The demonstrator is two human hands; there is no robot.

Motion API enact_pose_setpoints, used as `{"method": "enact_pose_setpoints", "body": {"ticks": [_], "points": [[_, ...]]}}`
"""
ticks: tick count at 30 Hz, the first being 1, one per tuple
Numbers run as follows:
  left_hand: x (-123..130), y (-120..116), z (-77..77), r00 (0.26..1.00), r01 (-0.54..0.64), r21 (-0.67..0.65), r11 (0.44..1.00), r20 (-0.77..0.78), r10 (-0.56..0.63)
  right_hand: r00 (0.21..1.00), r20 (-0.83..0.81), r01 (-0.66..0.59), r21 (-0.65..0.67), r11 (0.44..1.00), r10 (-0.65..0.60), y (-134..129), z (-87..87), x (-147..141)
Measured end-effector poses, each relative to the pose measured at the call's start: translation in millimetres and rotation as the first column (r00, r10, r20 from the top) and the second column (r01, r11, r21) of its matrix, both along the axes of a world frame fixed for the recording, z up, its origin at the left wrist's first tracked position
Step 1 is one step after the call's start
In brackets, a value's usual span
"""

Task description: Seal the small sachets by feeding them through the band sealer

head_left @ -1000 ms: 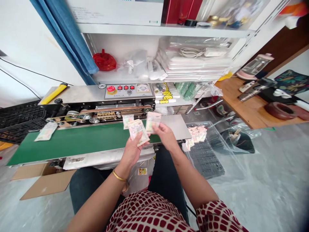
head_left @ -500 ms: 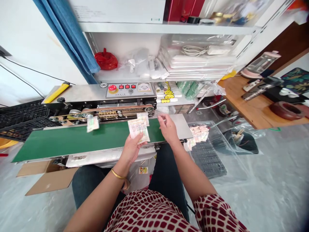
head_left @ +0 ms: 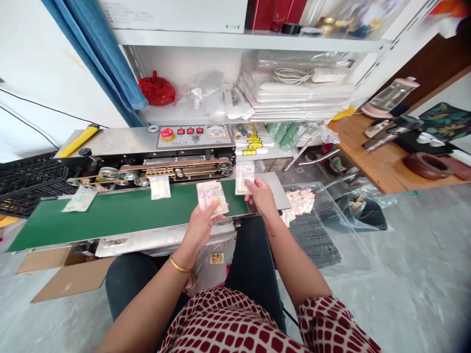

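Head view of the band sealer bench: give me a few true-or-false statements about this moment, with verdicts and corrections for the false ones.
1. The left hand holds a stack of packets. True.
2. The right hand is empty. False: its fingers hold a single packet.
3. Two loose packets lie on the green conveyor belt of the band sealer. True.
4. The red round button sits on the conveyor belt. False: the red round button is on the steel control panel behind the belt.
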State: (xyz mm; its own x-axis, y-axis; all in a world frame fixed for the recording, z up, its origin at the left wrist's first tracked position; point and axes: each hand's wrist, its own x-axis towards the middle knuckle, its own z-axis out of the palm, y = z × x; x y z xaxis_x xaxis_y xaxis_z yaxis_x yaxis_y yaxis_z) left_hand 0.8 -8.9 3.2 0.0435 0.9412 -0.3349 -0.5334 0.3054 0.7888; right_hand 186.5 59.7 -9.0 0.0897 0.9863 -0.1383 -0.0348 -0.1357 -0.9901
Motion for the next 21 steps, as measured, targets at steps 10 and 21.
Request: {"method": "enact_pose_setpoints", "body": {"ticks": [10,21], "points": [[-4.2,-0.1,4.8,0.999,-0.054,0.013,0.998,-0.002,0.054,0.899,0.424,0.04,0.17,0.985,-0.109,26.9,-4.8,-14.8],[8.6,6.6,2.6,0.996,-0.036,0.025,0.999,0.076,0.034,0.945,0.139,-0.313,0.115,0.943,0.297,-39.9,12.2,-31.8]]}}
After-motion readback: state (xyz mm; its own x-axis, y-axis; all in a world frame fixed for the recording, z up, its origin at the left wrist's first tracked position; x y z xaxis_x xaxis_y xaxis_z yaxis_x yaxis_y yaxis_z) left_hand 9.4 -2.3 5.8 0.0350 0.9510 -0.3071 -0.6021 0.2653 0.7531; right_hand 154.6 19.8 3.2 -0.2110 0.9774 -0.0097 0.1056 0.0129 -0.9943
